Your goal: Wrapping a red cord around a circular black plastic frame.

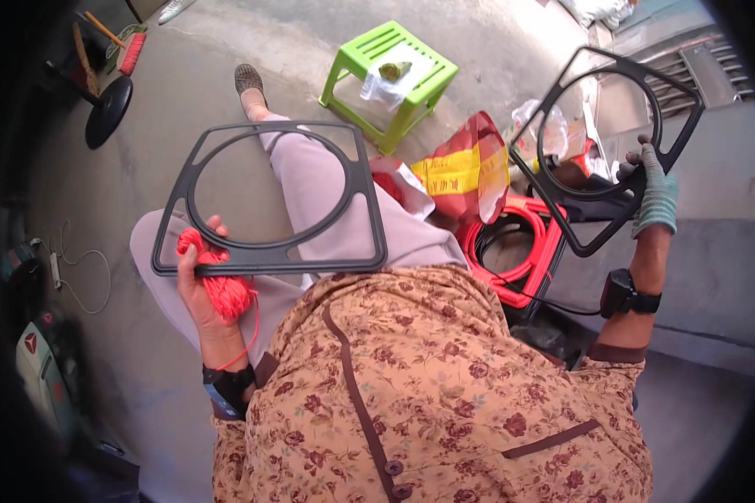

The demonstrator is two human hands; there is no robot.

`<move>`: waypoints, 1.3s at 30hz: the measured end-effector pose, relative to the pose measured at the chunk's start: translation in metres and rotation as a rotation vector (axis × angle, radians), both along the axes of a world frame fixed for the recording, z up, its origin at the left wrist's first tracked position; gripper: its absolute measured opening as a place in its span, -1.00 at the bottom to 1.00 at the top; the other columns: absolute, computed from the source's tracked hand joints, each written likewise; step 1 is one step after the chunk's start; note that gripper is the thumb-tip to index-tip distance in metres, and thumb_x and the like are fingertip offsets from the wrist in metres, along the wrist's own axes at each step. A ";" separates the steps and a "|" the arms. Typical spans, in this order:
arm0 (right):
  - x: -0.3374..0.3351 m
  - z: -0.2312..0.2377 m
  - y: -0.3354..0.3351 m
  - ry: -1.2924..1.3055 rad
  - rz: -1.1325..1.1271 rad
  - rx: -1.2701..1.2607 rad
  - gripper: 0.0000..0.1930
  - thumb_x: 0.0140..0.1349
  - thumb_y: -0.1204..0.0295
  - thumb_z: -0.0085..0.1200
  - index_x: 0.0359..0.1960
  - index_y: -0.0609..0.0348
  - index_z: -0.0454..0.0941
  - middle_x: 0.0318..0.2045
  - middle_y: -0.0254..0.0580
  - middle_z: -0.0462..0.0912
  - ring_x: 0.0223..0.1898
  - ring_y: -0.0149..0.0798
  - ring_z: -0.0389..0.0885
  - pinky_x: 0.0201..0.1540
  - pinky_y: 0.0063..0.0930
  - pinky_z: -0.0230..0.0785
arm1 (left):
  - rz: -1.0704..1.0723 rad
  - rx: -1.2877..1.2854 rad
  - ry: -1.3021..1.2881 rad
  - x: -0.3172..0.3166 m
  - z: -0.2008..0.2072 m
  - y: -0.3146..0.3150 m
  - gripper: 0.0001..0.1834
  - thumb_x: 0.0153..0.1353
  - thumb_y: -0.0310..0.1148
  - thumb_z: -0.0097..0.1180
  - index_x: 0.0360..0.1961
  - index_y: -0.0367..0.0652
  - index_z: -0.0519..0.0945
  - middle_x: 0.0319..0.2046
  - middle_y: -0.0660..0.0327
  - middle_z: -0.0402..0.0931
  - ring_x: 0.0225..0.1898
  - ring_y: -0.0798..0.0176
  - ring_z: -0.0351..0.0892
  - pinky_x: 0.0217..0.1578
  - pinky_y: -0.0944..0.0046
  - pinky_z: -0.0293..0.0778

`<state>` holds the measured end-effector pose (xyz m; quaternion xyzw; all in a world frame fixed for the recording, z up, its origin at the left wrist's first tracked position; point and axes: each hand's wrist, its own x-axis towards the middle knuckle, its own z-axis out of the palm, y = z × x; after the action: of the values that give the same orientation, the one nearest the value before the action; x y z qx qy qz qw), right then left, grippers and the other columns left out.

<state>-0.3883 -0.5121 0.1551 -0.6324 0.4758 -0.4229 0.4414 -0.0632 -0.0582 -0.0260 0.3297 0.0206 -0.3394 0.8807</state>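
Note:
My left hand, bare, is closed around a bundle of red cord and the near edge of a black frame. This flat frame has a large round opening and sits over my lap, nearly level. A loose strand of the cord trails down along my left wrist. On the right, my right hand, in a grey-green knit glove, grips the edge of a second black frame of the same shape. That one is held tilted, out to my right. Part of the right fingers is hidden behind it.
Red frames with round openings lie beside my right thigh, black ones under them. Ahead are a red and yellow bag and a green stool with a plastic bag on it. Brooms and a white cable are at left.

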 end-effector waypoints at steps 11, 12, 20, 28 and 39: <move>-0.126 -0.175 -0.049 0.342 -0.103 0.529 -0.77 0.24 0.24 0.07 -0.29 0.13 0.42 -0.58 -0.20 0.53 -0.66 -0.29 0.55 -0.64 -0.40 0.42 | 0.067 0.071 -0.015 -0.002 0.004 -0.003 -0.45 0.22 -0.27 -0.02 0.11 -0.49 0.28 -0.06 -0.11 0.40 -0.04 0.10 0.46 -0.08 0.15 0.55; -0.124 -0.187 -0.039 0.317 -0.088 0.538 -0.78 0.23 0.23 0.10 -0.32 0.11 0.45 -0.57 -0.23 0.54 -0.65 -0.30 0.55 -0.62 -0.38 0.43 | 0.066 0.074 -0.011 -0.001 0.002 0.001 -0.45 0.22 -0.27 -0.02 0.11 -0.49 0.28 -0.06 -0.11 0.40 -0.04 0.10 0.46 -0.08 0.15 0.55; -0.150 -0.317 0.013 0.257 -0.047 0.738 -0.77 0.25 0.25 0.08 -0.21 0.13 0.49 -0.47 -0.22 0.61 -0.51 -0.26 0.63 -0.48 -0.41 0.52 | 0.113 0.083 -0.033 -0.002 0.002 0.001 -0.59 0.24 -0.37 -0.04 0.09 -0.31 0.33 0.11 -0.13 0.33 0.03 0.06 0.45 0.00 0.00 0.54; -0.181 -0.333 -0.017 0.692 -0.060 0.561 -0.60 0.15 0.16 0.13 -0.21 0.31 0.50 -0.35 -0.02 0.63 -0.38 -0.10 0.62 -0.35 -0.32 0.46 | 0.021 0.089 -0.004 -0.002 0.005 0.001 -0.46 0.23 -0.39 -0.03 0.18 -0.45 0.23 0.07 -0.11 0.38 0.05 0.07 0.46 0.03 0.14 0.50; -0.032 -0.220 -0.026 0.989 0.198 0.003 -0.36 0.01 0.09 0.24 0.07 0.24 0.42 -0.10 0.02 0.58 -0.06 -0.14 0.57 0.04 -0.38 0.36 | -0.060 0.139 -0.028 -0.013 0.021 -0.001 -0.42 0.15 -0.46 0.00 0.20 -0.43 0.23 -0.06 0.01 0.44 -0.25 0.37 0.46 -0.40 0.28 0.66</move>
<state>-0.4206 -0.5379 -0.0649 -0.7986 0.5663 -0.0277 0.2021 -0.0757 -0.0588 -0.0051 0.3953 0.0218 -0.3587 0.8453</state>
